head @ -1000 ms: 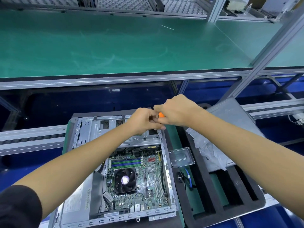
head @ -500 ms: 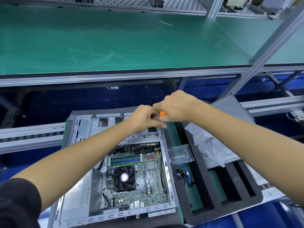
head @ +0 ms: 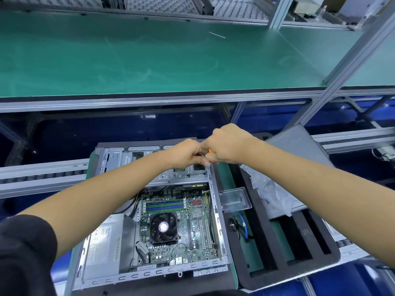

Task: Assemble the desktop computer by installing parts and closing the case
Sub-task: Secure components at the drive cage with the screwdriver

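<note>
While gripping screwdriver (head: 210,151): both hands over case (head: 119,280).

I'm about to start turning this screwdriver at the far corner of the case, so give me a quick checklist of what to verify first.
1. Screwdriver gripped by right hand: ok, orange handle shows between the fingers.
2. Left hand steadying the shaft: ok, fingers pinch it just below the handle.
3. Tip seated on a screw at the drive cage corner: cannot tell, too small.
4. Case lying flat and open: ok.
5. Side panel out of the way: ok, it lies to the right.
</note>
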The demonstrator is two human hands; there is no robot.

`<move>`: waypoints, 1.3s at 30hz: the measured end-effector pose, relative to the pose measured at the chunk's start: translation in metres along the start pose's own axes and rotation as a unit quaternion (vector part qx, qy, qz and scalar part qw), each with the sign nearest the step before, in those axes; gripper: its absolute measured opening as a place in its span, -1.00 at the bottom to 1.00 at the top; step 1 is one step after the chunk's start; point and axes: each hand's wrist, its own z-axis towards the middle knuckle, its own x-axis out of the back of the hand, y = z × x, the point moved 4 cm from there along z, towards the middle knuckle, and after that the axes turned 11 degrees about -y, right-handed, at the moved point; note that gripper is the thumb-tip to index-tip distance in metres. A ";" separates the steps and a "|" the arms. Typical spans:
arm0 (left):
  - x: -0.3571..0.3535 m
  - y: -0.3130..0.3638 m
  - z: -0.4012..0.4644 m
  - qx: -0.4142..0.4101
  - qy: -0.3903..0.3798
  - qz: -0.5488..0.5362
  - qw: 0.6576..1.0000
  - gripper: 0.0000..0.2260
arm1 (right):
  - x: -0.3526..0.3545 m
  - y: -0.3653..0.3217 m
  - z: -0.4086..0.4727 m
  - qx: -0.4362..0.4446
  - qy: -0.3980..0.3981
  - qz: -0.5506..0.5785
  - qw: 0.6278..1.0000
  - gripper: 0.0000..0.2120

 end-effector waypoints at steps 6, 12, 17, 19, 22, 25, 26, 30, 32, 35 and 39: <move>-0.009 -0.005 0.002 0.025 0.090 -0.101 0.991 -0.78 | -0.005 0.000 -0.005 -0.039 0.012 0.062 0.997 -0.77; -0.011 0.008 0.003 -0.011 0.051 -0.065 0.996 -0.87 | -0.012 0.006 -0.009 -0.095 0.001 0.132 0.987 -0.76; -0.013 0.013 0.003 0.000 0.012 -0.048 0.999 -0.79 | -0.023 0.005 -0.016 -0.140 0.006 0.160 0.977 -0.69; -0.013 0.013 0.000 0.010 0.013 -0.031 0.999 -0.84 | -0.027 -0.002 -0.019 -0.137 0.024 0.177 0.974 -0.72; -0.012 0.017 -0.008 0.031 0.014 0.002 0.999 -0.88 | -0.028 -0.011 -0.024 -0.123 0.066 0.206 0.969 -0.79; -0.013 0.027 -0.020 0.049 0.054 0.000 0.997 -0.73 | -0.025 -0.020 -0.034 -0.111 0.095 0.213 0.966 -0.84; -0.015 0.029 -0.026 0.055 0.075 -0.004 0.996 -0.72 | -0.023 -0.024 -0.037 -0.107 0.109 0.201 0.968 -0.83; -0.025 0.044 -0.055 0.065 0.177 -0.018 0.982 -0.65 | -0.011 -0.043 -0.056 -0.092 0.199 0.162 0.962 -0.81; -0.031 0.057 -0.071 0.059 0.225 -0.051 0.971 -0.69 | -0.006 -0.057 -0.067 -0.078 0.231 0.168 0.955 -0.84; -0.046 0.076 -0.094 0.055 0.253 -0.071 0.963 -0.80 | -0.004 -0.083 -0.081 -0.058 0.265 0.201 0.941 -0.65; -0.076 0.096 -0.132 0.117 0.266 -0.074 0.954 -0.60 | -0.016 -0.117 -0.088 -0.050 0.266 0.236 0.933 -0.54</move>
